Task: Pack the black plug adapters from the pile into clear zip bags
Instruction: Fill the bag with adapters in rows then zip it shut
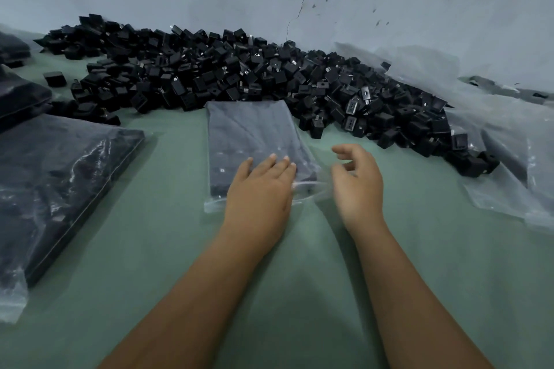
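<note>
The filled zip bag (251,141) lies flat on the green desk (168,249) just before the pile (269,78), the left hand (260,189) presses it with straight fingers, the right hand (356,180) hovers released, so pinching the mouth evenly should seal it.

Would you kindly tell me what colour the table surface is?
The table surface is a muted green, shown in the head view.
</note>
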A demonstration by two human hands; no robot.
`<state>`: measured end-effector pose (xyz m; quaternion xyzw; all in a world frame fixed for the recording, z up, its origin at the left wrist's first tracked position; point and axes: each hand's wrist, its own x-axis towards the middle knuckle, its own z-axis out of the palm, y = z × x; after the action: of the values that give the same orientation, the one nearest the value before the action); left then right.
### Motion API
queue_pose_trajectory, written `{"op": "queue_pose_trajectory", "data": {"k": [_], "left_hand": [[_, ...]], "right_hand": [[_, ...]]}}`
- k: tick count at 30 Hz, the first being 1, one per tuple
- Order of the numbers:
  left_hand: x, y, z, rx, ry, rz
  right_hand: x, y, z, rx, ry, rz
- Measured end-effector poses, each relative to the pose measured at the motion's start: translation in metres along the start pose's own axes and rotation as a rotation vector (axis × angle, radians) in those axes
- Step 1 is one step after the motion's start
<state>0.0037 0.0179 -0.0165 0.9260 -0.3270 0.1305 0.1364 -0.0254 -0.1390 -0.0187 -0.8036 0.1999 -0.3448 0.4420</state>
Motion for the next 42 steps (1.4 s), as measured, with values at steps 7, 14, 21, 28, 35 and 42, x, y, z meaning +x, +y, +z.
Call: {"op": "queue_pose_trajectory", "data": {"k": [7, 14, 21, 28, 35, 42], "left_hand": [[0.0, 0.014, 0.004, -0.003, -0.03, 0.09], [0.0, 0.012, -0.001, -0.029, 0.036, 0.126], [0.001, 0.009, -0.004, -0.075, 0.018, 0.102], [0.001, 0.005, 0.001, -0.105, 0.054, 0.089], [-0.015, -0.021, -0.009, -0.183, 0.114, 0.063], [-0.027, -0.029, -0.013, -0.347, 0.175, -0.004]], "right_hand": [[0.087, 0.033, -0.027, -0.268, 0.145, 0.309], [0.11, 0.052, -0.015, -0.554, 0.098, 0.248], [0.095, 0.05, -0.019, -0.186, 0.177, 0.199], [0.051, 0.026, -0.017, 0.205, 0.201, 0.145], [-0.005, -0.007, -0.011, 0.237, 0.304, 0.037], [-0.056, -0.037, 0.005, 0.155, 0.065, -0.241]]}}
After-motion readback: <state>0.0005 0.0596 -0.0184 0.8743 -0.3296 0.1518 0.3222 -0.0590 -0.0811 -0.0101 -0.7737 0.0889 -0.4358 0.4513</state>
